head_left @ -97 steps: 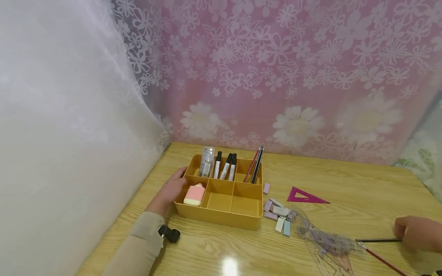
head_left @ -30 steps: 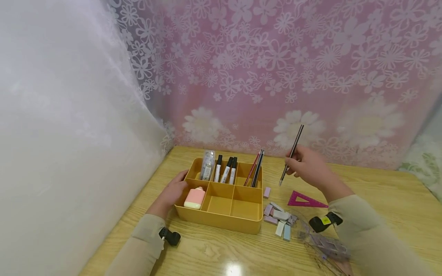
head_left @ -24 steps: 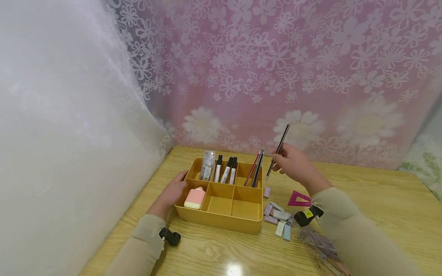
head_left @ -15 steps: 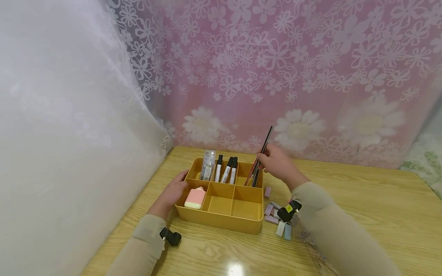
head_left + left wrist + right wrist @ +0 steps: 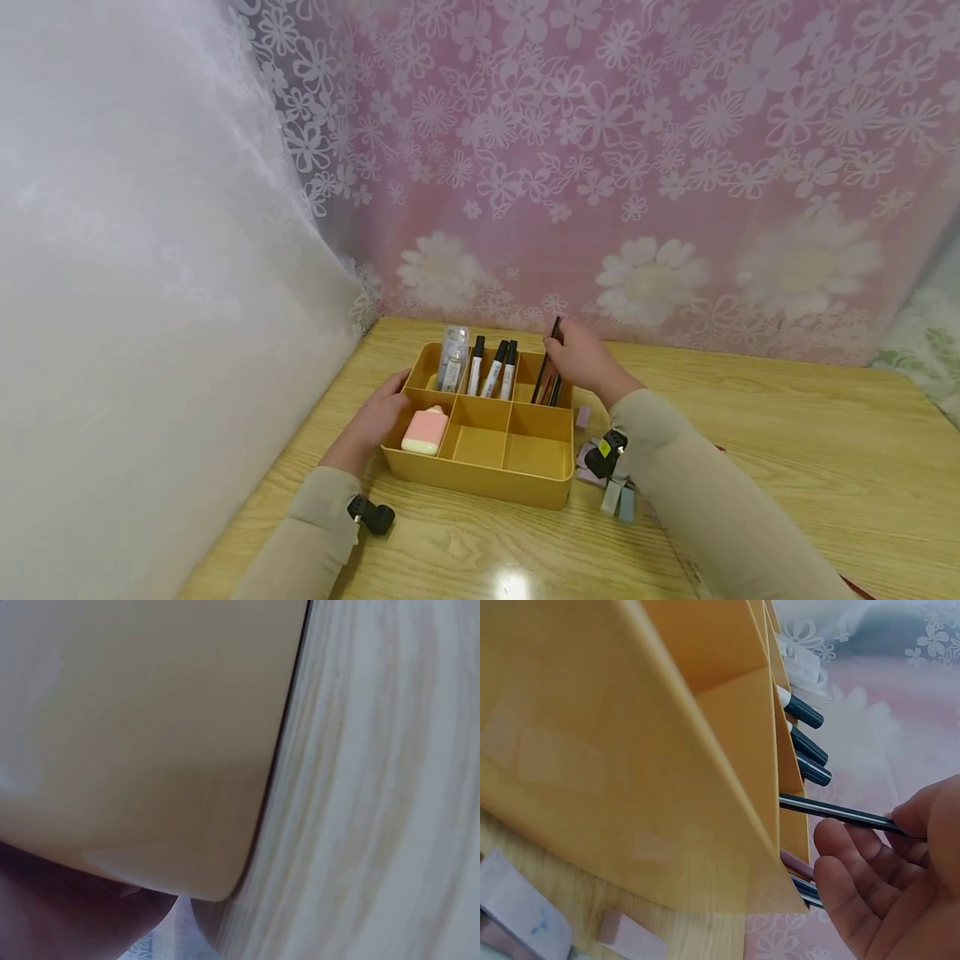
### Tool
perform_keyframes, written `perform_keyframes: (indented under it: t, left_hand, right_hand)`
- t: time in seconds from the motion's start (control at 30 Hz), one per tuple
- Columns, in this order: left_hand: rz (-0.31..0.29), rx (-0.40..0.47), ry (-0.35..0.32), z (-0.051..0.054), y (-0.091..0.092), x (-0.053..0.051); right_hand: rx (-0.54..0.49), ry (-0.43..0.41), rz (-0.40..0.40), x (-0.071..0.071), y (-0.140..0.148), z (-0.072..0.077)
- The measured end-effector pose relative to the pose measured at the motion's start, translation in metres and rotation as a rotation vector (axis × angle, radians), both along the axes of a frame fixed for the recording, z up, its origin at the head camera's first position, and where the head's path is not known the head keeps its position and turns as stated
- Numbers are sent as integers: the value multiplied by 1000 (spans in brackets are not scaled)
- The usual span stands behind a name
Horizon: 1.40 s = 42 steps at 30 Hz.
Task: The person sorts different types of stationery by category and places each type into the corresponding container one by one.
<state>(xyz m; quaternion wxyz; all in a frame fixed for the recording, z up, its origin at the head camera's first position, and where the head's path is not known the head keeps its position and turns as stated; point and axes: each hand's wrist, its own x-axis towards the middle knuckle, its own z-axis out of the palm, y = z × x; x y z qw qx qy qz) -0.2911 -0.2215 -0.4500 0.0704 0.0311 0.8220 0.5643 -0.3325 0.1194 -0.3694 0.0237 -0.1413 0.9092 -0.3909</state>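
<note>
My right hand [image 5: 583, 357] pinches the upper part of a black pencil [image 5: 538, 379], whose lower end is inside the back right compartment of a yellow six-compartment box [image 5: 480, 486]. In the right wrist view, thumb and fingers of the right hand [image 5: 900, 877] hold the striped pencil [image 5: 832, 811]; a red pencil [image 5: 797, 864] and dark ones lie beside it. My left hand [image 5: 377, 417] grips the box's left side; in the left wrist view its fingers [image 5: 75, 915] are partly hidden behind the wall. Markers [image 5: 492, 368] and a clear case [image 5: 452, 358] stand in the other back compartments.
A pink and cream bottle [image 5: 425, 430] sits in the front left compartment. Several erasers [image 5: 611, 497] lie on the wooden table [image 5: 450, 550] right of the box, partly under the right wrist. The right sleeve hides much of the table's right side. A floral curtain [image 5: 645, 167] hangs behind.
My right hand has carried the black pencil from the right to the box and lowered its end into the back right compartment. The left hand has stayed on the box.
</note>
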Motion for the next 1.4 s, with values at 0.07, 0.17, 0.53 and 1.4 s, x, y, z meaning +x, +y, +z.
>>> perform_keyframes:
  t: [0.07, 0.17, 0.53, 1.4]
  left_hand:
    - [1, 6, -3, 0, 0, 0]
    - [-9, 13, 7, 0, 0, -1]
    - [-26, 47, 42, -1, 0, -2]
    - [-40, 64, -4, 3, 3, 0]
  right_hand:
    - [28, -2, 5, 0, 1, 2]
    - [43, -22, 0, 0, 2, 4]
    - [73, 1, -17, 1, 23, 5]
    - [312, 76, 8, 104, 146, 21]
